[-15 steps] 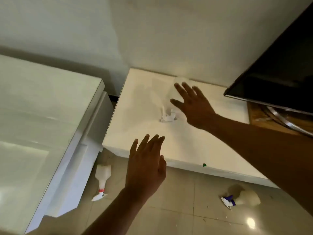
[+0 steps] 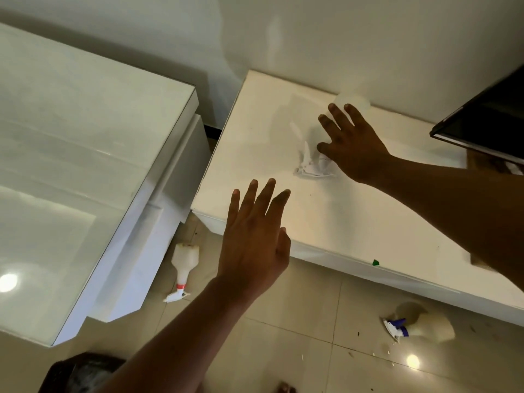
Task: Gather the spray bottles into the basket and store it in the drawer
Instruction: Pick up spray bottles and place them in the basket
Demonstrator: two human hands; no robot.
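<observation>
Task barely begun, by the look of it. Right hand reached over the white tabletop, fingers spread wide, holding nothing, poised above a clear spray bottle lying on its side there; whether the palm touched it could not be told. The bottle's body was largely hidden under the hand, only the white trigger head showing. Left hand hovered over the tabletop's near edge, fingers straight and apart, empty. Two more bottles lay on the tiled floor: a red-collared bottle beside the foot of the white cabinet at left, and a blue-nozzled bottle below the tabletop's front edge, well apart from each other. A dark rounded shape at the bottom left might have been the basket, too dim to confirm. No drawer seen open. Judged: none of the three visible bottles gathered yet; all collecting, then stowing the basket, remained.
</observation>
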